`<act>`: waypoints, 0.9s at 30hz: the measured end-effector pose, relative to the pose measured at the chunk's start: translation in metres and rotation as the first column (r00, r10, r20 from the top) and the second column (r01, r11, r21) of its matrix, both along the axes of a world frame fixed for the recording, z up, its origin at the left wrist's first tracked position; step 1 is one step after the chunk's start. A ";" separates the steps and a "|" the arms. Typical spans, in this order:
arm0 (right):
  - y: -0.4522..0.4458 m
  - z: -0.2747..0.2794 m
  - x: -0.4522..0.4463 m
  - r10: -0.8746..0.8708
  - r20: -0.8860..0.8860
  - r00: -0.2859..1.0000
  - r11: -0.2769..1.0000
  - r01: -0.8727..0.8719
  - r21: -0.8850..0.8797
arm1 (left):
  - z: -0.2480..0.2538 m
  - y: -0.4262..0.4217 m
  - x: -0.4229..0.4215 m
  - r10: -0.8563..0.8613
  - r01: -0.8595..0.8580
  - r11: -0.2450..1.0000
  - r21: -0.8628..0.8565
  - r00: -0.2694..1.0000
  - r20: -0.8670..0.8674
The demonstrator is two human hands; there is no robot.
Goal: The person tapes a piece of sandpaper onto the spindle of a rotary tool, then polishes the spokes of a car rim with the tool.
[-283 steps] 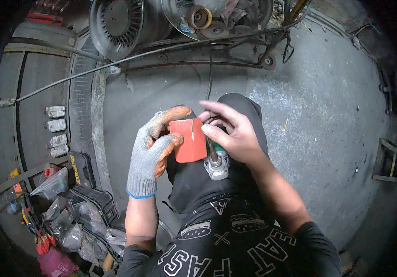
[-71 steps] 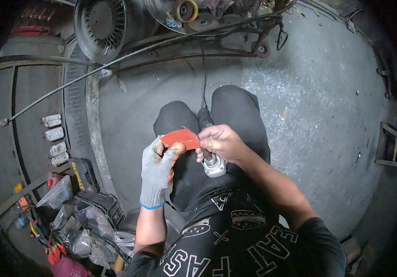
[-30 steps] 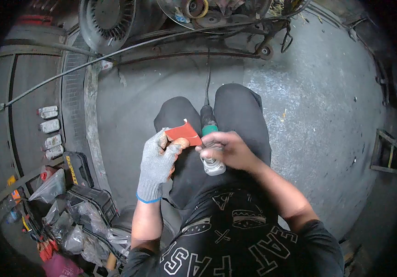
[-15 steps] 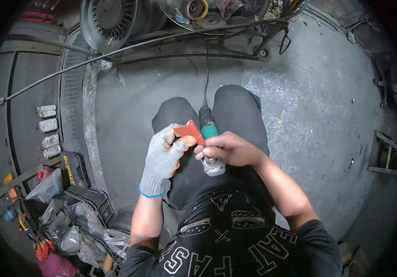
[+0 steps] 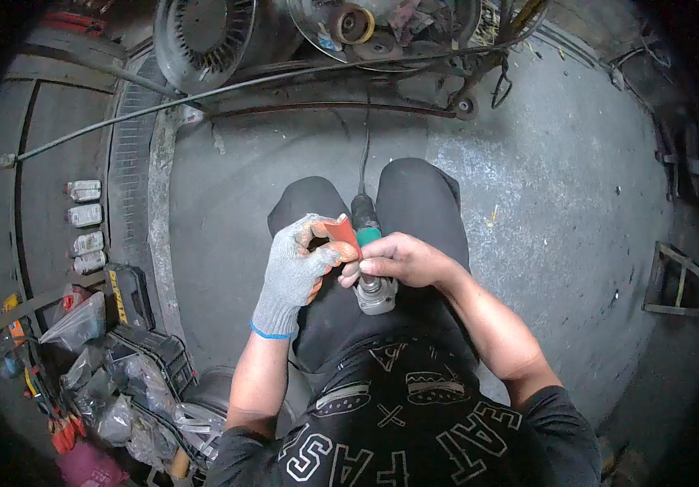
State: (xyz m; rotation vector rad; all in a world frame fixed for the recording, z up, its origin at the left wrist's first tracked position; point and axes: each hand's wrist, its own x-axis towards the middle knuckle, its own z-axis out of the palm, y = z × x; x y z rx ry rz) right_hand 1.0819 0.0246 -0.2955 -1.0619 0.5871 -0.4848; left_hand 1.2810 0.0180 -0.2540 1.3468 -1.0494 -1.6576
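An orange-red folded strip (image 5: 342, 233), like sandpaper or thin sheet, is pinched between the thumb and fingers of my left hand (image 5: 297, 264), which wears a grey knit glove with an orange palm. My bare right hand (image 5: 405, 260) closes its fingertips at the strip's lower end, where the exact grip is partly hidden. Beneath that hand, an angle grinder (image 5: 368, 236) with a green and black body lies between my thighs. Its silver gear head (image 5: 376, 299) points toward me, and the cord (image 5: 365, 150) runs away under the rack.
Ahead, a metal rack with a long rod (image 5: 260, 79) carries a wheel rim (image 5: 203, 40) and a round tray (image 5: 321, 47) of loose parts. To the left are several bottles (image 5: 86, 215), a black case (image 5: 129, 298) and plastic bags (image 5: 81, 323). A metal frame (image 5: 676, 280) stands at right.
My left fingers have shifted along the orange-red strip, which now stands more upright and shows less of its length. The right hand stays almost in place above the grinder.
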 end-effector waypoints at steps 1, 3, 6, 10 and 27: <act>0.001 -0.001 0.001 -0.022 0.020 1.000 1.000 0.021 0.017 | 0.000 0.001 0.000 0.020 -0.020 1.000 -0.018 0.999 -0.028; 0.006 -0.002 0.004 -0.039 0.038 0.999 0.999 0.038 0.031 | 0.003 0.001 0.005 0.006 -0.006 1.000 0.004 1.000 0.028; 0.017 0.006 0.010 -0.202 0.000 0.979 0.963 0.199 0.179 | 0.014 0.005 0.005 0.003 0.009 0.998 -0.065 0.982 0.189; 0.032 0.014 0.027 -0.484 -0.400 0.778 0.863 0.350 -0.364 | 0.046 0.022 -0.008 0.118 -0.114 0.993 -0.032 0.930 0.349; 0.020 0.046 0.019 -0.562 -0.430 0.706 0.803 0.342 -0.488 | 0.050 0.030 -0.005 0.455 -0.463 0.869 -0.175 0.886 -0.086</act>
